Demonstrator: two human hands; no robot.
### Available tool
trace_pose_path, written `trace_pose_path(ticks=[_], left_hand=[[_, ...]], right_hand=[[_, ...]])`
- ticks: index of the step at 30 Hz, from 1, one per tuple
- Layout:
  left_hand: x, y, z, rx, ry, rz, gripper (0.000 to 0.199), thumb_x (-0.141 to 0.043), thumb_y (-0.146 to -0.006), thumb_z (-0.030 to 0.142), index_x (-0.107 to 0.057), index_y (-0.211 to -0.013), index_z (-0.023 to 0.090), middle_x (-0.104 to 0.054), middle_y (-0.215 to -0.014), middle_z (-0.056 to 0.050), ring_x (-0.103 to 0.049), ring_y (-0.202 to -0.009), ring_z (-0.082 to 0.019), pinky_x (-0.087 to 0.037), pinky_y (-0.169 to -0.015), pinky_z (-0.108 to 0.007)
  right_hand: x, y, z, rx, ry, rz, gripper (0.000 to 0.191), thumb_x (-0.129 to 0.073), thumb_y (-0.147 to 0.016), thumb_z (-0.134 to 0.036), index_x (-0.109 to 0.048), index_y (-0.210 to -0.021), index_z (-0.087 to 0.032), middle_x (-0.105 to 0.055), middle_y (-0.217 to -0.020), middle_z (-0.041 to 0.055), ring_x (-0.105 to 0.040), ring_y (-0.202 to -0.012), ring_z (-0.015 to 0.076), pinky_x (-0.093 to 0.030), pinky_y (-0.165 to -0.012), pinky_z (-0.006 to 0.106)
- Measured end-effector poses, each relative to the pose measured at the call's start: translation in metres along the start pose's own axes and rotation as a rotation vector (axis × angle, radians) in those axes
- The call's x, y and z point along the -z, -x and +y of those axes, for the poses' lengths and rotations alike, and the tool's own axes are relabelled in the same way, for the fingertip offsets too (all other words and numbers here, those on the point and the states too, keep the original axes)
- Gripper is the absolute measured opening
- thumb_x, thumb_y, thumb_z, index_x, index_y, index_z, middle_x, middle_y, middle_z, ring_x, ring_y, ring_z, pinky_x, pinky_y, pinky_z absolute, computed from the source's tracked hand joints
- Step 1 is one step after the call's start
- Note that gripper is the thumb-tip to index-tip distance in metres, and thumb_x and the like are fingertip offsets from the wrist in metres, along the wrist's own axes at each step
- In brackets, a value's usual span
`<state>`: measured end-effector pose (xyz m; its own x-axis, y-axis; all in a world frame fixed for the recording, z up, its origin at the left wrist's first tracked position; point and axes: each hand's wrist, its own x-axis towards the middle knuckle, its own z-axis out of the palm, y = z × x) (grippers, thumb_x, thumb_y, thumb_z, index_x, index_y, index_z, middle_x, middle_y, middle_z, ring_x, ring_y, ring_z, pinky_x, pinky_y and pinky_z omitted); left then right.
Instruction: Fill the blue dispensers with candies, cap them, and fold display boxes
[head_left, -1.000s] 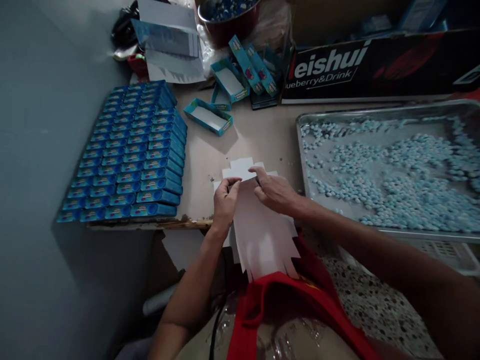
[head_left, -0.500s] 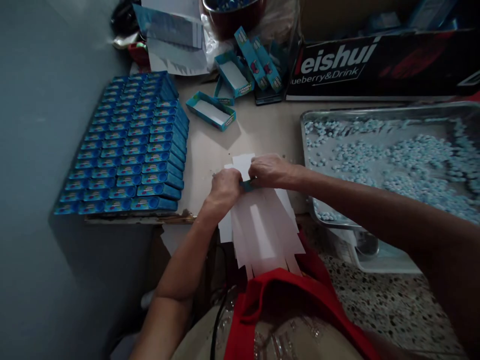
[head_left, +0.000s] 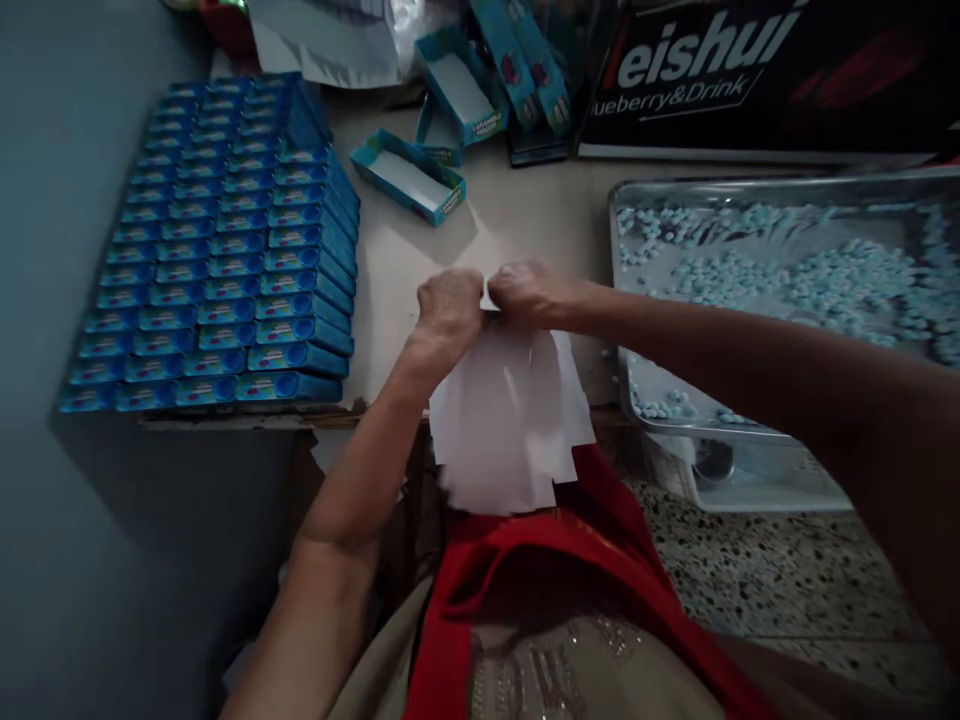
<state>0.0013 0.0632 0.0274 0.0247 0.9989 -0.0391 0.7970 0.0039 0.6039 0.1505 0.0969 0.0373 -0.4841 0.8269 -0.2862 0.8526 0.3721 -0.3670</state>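
My left hand [head_left: 452,305] is closed on the far edge of white card box blanks [head_left: 499,430], which have notched ends. Right beside it, my right hand [head_left: 529,292] is closed on the same far edge, knuckles up. Both fists nearly touch each other. The blanks hang over the table's front edge towards my lap and look partly blurred. My fingertips, and how many blanks they hold, are hidden.
Rows of blue candy boxes [head_left: 225,240] fill the table's left side. Open blue boxes [head_left: 409,175] lie behind my hands. To the right are a metal tray [head_left: 622,270] of small pale-blue candies and a black carton [head_left: 690,90] behind it.
The blanks have shifted under my hands, and their far end no longer sticks out past my fists. The whole view has tilted, so the table things sit higher in it.
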Motion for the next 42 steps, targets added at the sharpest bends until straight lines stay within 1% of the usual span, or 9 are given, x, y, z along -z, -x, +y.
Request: trace_pose_path(ticks=[5, 10, 14, 17, 22, 25, 32, 36, 42], left_hand=[[0.029, 0.084, 0.041, -0.22, 0.278, 0.078, 0.039, -0.091, -0.078, 0.044, -0.069, -0.092, 0.016, -0.056, -0.094, -0.006, -0.055, -0.122, -0.036, -0.045, -0.103, -0.042], [-0.007, 0.173, 0.04, -0.143, 0.036, 0.091, 0.025, -0.065, -0.099, 0.046, -0.068, -0.088, 0.024, -0.064, -0.091, -0.01, -0.059, -0.098, -0.031, -0.045, -0.093, -0.043], [-0.025, 0.159, 0.02, -0.106, 0.083, 0.246, 0.031, -0.057, -0.102, 0.047, -0.066, -0.081, 0.025, -0.065, -0.088, -0.01, -0.058, -0.095, -0.03, -0.044, -0.09, -0.041], [-0.017, 0.121, 0.007, -0.1, 0.19, 0.205, 0.032, -0.067, -0.096, 0.051, -0.065, -0.076, 0.025, -0.063, -0.081, -0.007, -0.057, -0.087, -0.027, -0.043, -0.083, -0.036], [-0.008, 0.052, -0.008, -0.031, 0.187, -0.168, 0.033, -0.081, -0.082, 0.038, -0.063, -0.057, 0.024, -0.051, -0.055, -0.001, -0.048, -0.059, -0.02, -0.036, -0.064, -0.03], [-0.016, 0.036, -0.012, -0.015, 0.164, -0.332, 0.03, -0.08, -0.082, 0.028, -0.068, -0.055, 0.023, -0.057, -0.055, -0.001, -0.048, -0.055, -0.018, -0.037, -0.063, -0.03], [-0.019, 0.091, -0.016, -0.27, 0.027, -0.023, 0.011, -0.075, -0.092, 0.031, -0.073, -0.088, 0.021, -0.069, -0.1, -0.01, -0.061, -0.099, -0.028, -0.046, -0.093, -0.039], [-0.024, 0.128, -0.022, -0.353, -0.34, -0.03, 0.022, -0.066, -0.098, 0.037, -0.069, -0.113, 0.021, -0.067, -0.119, -0.015, -0.057, -0.114, -0.035, -0.043, -0.101, -0.046], [-0.037, 0.132, -0.024, -0.264, -0.605, -0.019, 0.023, -0.053, -0.105, 0.039, -0.067, -0.104, 0.02, -0.068, -0.104, -0.015, -0.059, -0.104, -0.034, -0.045, -0.089, -0.045]], right_hand=[[0.028, 0.041, 0.033, -0.228, 0.173, -0.19, 0.029, -0.064, -0.087, -0.023, -0.073, -0.065, -0.007, -0.068, -0.06, 0.0096, -0.068, -0.07, 0.0168, -0.046, -0.075, 0.028], [0.016, 0.085, 0.042, -0.248, -0.01, -0.224, 0.039, -0.053, -0.092, -0.02, -0.07, -0.062, -0.002, -0.057, -0.048, 0.0081, -0.057, -0.051, 0.0103, -0.039, -0.064, 0.026], [0.014, 0.091, 0.038, -0.242, -0.09, -0.278, 0.04, -0.05, -0.098, -0.02, -0.071, -0.068, -0.003, -0.062, -0.054, 0.0085, -0.059, -0.053, 0.0114, -0.04, -0.064, 0.026], [0.02, 0.093, 0.036, -0.227, 0.033, -0.269, 0.043, -0.056, -0.102, -0.03, -0.073, -0.073, -0.003, -0.069, -0.068, 0.0158, -0.068, -0.071, 0.0193, -0.042, -0.07, 0.029], [0.016, 0.122, 0.028, -0.241, 0.165, 0.379, 0.047, -0.04, -0.113, -0.043, -0.073, -0.116, -0.009, -0.073, -0.11, 0.0211, -0.067, -0.101, 0.0269, -0.044, -0.085, 0.036], [-0.013, 0.141, 0.02, 0.076, 0.176, 0.467, 0.038, -0.039, -0.112, -0.034, -0.07, -0.123, -0.016, -0.068, -0.123, 0.0176, -0.06, -0.114, 0.0294, -0.044, -0.094, 0.04], [-0.08, 0.138, 0.018, 0.26, 0.328, 0.337, 0.036, -0.036, -0.109, -0.021, -0.068, -0.124, -0.015, -0.068, -0.111, 0.0159, -0.053, -0.105, 0.0303, -0.039, -0.092, 0.041], [-0.082, 0.135, 0.018, 0.277, 0.344, 0.307, 0.032, -0.036, -0.108, -0.018, -0.068, -0.113, -0.017, -0.067, -0.108, 0.0152, -0.054, -0.101, 0.0297, -0.038, -0.085, 0.04], [-0.068, 0.123, 0.009, 0.232, 0.34, 0.114, 0.032, -0.035, -0.11, -0.021, -0.066, -0.11, -0.014, -0.07, -0.102, 0.0168, -0.063, -0.094, 0.0283, -0.037, -0.072, 0.036]])
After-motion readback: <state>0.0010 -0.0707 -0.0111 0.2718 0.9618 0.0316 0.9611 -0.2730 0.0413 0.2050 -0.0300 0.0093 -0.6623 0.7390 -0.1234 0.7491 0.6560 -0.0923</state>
